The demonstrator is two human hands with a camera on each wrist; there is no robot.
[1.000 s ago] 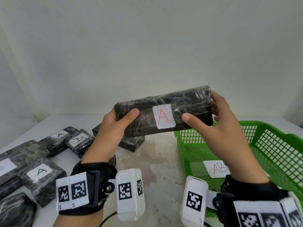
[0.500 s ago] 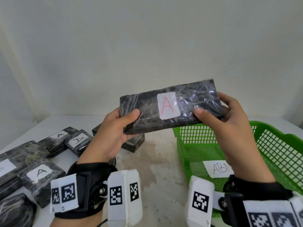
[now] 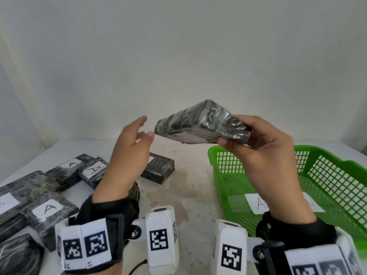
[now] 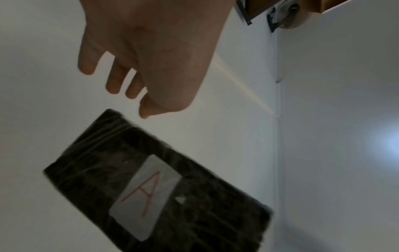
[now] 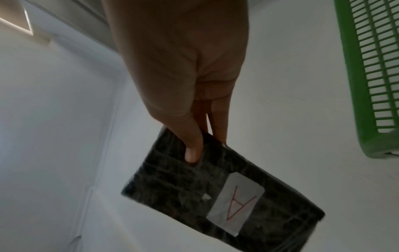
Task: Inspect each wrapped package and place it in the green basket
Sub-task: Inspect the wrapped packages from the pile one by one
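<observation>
The right hand [image 3: 266,153] pinches the wrapped package [image 3: 200,124] by one end above the green basket's [image 3: 337,175] near rim, tilting it, probably for inspection, while the left hand's [image 3: 129,147] fingers [image 4: 112,80] hang relaxed beside it, holding nothing.

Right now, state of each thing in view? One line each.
Held package: in the air, tilted, gripped at one end; red "A" label faces down.
Right hand: thumb and fingers pinch the held package.
Left hand: open, off the held package, fingers relaxed.
Green basket: upright on the table, no package inside, paper label on its floor.
Table packages: lying flat at left, wrapped, "A" labels up.
</observation>
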